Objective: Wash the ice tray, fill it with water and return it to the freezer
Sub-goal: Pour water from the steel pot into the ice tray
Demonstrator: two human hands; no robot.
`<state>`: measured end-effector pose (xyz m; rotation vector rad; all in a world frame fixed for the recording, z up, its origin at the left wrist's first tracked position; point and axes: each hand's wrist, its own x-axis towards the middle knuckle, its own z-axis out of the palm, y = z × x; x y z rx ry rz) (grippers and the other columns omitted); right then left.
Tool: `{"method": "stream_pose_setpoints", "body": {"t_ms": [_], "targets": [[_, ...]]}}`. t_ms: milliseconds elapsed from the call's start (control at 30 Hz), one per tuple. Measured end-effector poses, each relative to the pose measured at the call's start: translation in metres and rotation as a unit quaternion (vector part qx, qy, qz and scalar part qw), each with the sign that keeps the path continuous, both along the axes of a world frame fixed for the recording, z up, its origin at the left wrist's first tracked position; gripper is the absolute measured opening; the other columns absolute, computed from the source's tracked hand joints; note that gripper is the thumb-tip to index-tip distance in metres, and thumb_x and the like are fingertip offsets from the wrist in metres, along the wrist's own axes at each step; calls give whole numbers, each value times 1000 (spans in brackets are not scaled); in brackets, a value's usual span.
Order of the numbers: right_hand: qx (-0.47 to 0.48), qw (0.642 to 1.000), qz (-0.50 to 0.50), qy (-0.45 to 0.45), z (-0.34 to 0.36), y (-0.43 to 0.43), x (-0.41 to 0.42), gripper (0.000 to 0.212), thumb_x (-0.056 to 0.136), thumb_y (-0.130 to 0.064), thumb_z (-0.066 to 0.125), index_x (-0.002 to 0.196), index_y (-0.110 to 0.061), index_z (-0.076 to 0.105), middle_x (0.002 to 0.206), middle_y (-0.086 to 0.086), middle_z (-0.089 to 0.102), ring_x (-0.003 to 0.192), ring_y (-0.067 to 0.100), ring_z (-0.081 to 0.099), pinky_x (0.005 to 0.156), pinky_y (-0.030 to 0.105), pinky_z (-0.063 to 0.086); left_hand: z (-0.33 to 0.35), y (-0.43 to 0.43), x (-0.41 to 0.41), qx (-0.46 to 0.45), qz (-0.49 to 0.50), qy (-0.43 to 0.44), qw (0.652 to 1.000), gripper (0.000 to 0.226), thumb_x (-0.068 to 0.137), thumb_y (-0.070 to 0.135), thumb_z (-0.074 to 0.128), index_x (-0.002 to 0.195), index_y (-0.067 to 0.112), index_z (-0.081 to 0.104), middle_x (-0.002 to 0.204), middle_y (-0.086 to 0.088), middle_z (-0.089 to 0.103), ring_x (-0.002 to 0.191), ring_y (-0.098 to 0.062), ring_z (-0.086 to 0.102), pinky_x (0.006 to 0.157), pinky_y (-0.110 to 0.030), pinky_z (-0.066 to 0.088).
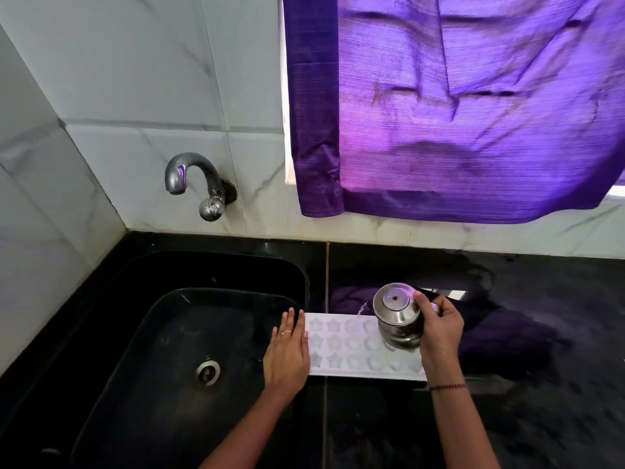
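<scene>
A white ice tray [351,346] with star-shaped cells lies flat on the black counter, just right of the sink. My left hand [287,353] rests flat with straight fingers against the tray's left end. My right hand [439,328] grips a steel jug [397,316] by its handle and holds it tilted over the tray's right half. A thin stream of water [362,308] runs from the jug's spout toward the back row of cells. The jug and my right hand hide the tray's right end.
A black sink [189,333] with a steel drain [206,373] lies at left. A steel tap [194,181] juts from the tiled wall above it. A purple curtain [456,106] hangs over the wet black counter [548,316].
</scene>
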<state>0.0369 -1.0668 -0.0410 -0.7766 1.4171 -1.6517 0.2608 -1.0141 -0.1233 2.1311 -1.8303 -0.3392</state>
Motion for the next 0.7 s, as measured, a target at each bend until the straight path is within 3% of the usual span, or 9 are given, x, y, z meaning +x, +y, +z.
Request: {"method": "stream_pose_setpoints", "body": {"t_ms": [133,267,433,533,700], "targets": [[4,999,-10,-47,-5,-3,-3,45,82,-9,68,57,-18,32,45,-14,35,48,2,31,49,14,33,2,0,-1,-1,1,2,1000,66,90,40,-6,150,21,13,159,3,9,146,-9,3,115,-23,0],[9,997,-21,-78,-8,-5,-5,46,83,-8,67,56,-19,31,44,-14,34,47,3,30,47,14,32,1,1,0,-3,1,5,1000,76,82,44,-14,150,22,13,159,4,9,146,-9,3,115,-23,0],[7,996,-22,-84,-9,-6,-9,46,82,-7,67,57,-20,31,46,-11,34,49,5,30,50,16,32,2,1,0,-1,-3,-5,1000,65,90,39,-5,150,21,11,159,3,7,146,-9,1,116,-23,-1],[12,997,-19,-72,-8,-5,-12,46,82,-8,67,56,-19,31,46,-12,34,50,6,30,53,19,32,1,2,0,-5,-2,-2,1000,75,83,44,-15,150,22,11,159,3,8,146,-9,2,115,-23,-2],[9,998,-26,-62,-5,-5,-19,46,81,-8,69,55,-21,33,52,-6,34,55,9,31,56,24,33,1,1,1,-1,-1,-3,1000,50,101,32,12,150,23,10,159,4,7,146,-9,1,118,-25,2]]}}
